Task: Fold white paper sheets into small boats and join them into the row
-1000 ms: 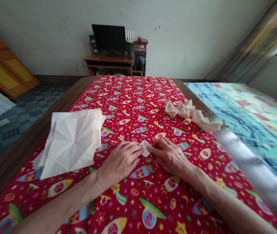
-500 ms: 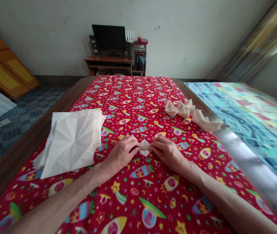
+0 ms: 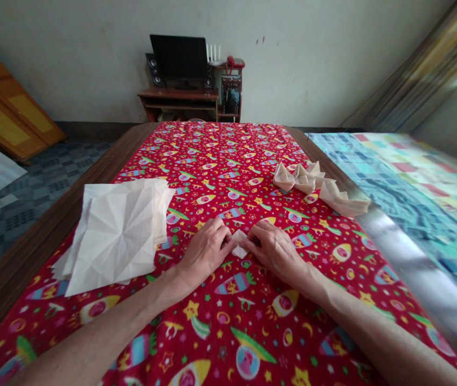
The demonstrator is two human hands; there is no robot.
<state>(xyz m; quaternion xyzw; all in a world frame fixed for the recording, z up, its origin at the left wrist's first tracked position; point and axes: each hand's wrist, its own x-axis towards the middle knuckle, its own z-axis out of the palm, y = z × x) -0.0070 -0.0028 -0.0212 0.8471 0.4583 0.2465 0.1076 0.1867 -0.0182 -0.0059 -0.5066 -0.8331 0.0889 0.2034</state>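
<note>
A small piece of folded white paper lies between my hands at the middle of the table, its top and bottom points showing. My left hand pinches its left corner between thumb and fingers. On the other side my right hand grips the right corner the same way. Both hands rest low over the red patterned cloth. To the left lies a stack of creased white paper sheets. Several folded paper pieces with pointed tips stand at the right, one longer stacked piece nearest the table edge.
The cloth covers a long table with a dark wooden edge. Beyond it a monitor, speakers and a red telephone sit on a desk. A bed with a blue patterned cover stands to the right, a wooden cabinet to the left.
My fingers have closed in a little over the paper's side corners, and less of its middle shows. The view has shifted slightly; the sheets and folded pieces lie as before.
</note>
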